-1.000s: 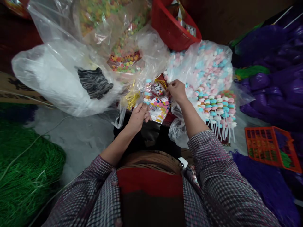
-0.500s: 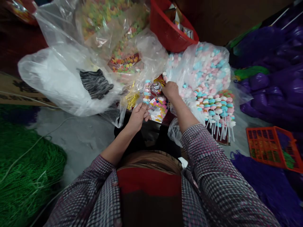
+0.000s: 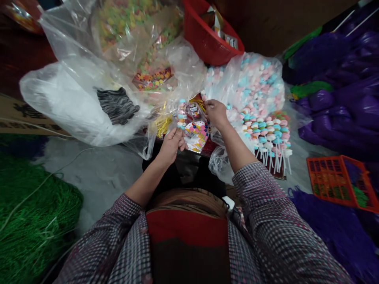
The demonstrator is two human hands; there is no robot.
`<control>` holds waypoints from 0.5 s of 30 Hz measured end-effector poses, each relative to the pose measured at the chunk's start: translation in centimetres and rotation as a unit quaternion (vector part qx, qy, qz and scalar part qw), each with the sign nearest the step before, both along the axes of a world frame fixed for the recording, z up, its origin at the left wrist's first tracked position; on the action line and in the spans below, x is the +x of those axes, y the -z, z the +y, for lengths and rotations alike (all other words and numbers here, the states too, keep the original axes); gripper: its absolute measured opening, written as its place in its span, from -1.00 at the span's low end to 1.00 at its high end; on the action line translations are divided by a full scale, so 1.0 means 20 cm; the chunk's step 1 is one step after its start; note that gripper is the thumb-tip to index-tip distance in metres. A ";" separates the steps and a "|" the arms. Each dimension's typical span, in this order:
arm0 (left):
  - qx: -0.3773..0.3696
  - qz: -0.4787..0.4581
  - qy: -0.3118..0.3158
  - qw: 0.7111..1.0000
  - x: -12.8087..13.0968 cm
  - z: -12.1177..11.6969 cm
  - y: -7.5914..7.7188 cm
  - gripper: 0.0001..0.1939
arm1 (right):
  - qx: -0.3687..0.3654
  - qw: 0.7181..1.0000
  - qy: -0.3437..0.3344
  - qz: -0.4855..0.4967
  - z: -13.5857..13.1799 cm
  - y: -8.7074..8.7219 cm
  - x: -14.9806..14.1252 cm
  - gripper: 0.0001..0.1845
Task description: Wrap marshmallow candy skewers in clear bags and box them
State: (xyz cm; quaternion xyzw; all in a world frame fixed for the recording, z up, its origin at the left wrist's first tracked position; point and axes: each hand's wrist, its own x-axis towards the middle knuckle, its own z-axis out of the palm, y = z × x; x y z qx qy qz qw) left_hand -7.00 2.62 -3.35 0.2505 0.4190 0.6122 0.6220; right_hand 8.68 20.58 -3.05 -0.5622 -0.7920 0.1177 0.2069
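Observation:
My left hand [image 3: 171, 145] is closed on the lower end of a candy skewer [image 3: 181, 114] of pink, blue and white pieces, held upright over a stack of colourful printed cards [image 3: 197, 134]. My right hand [image 3: 217, 112] is pinched at the top edge of the cards, next to a clear bag of pastel candies [image 3: 254, 83]. What its fingers grip is too small to make out. Finished candy skewers [image 3: 271, 134] with white sticks lie in a row to the right.
A large clear bag [image 3: 68, 98] with a striped cloth lies left, bags of multicoloured candy [image 3: 133, 23] behind. A red basket [image 3: 207, 35] stands at the back. Green netting [image 3: 32, 213] lies at left, purple netting [image 3: 340, 90] and an orange crate [image 3: 337, 181] at right.
My right hand drew slightly left and back toward the cards' top edge. The left hand kept the skewer in nearly the same spot.

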 end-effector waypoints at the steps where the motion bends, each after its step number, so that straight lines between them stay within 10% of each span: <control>1: 0.004 0.000 -0.001 1.000 0.00 0.00 0.00 -0.49 | 0.004 1.000 -0.015 -0.024 0.02 -0.01 -0.03 -0.55; 15: 0.007 -0.005 -0.001 1.000 -0.01 0.00 0.01 -0.40 | -0.060 0.979 0.031 -0.193 0.12 -0.03 -0.19 -0.58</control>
